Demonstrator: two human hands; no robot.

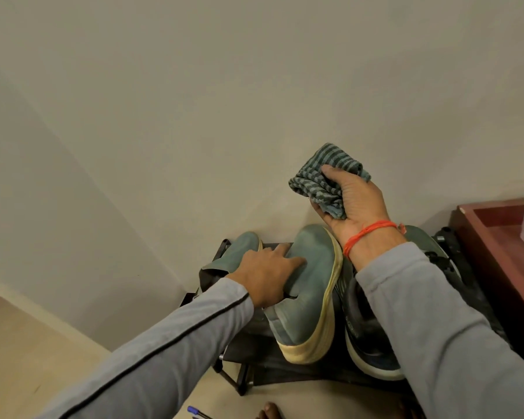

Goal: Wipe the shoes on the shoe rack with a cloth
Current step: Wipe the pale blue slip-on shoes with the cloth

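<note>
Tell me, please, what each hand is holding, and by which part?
The right hand grips the bunched striped teal cloth at its lower edge; the left hand holds the green-blue canvas shoe at its opening.

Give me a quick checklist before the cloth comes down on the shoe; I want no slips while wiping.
1. Cloth held firmly: ok, the right hand grips it bunched up.
2. Green shoe steadied: ok, the left hand grips its opening.
3. Cloth touching the shoe: not ok, it is raised above the toe, near the wall.
4. Shoe seated flat on the rack: cannot tell, its sole edge looks tilted up.
5. Neighbouring dark shoe out of the way: not ok, it sits tight against the green shoe.
6. Cloth clean: cannot tell.
</note>
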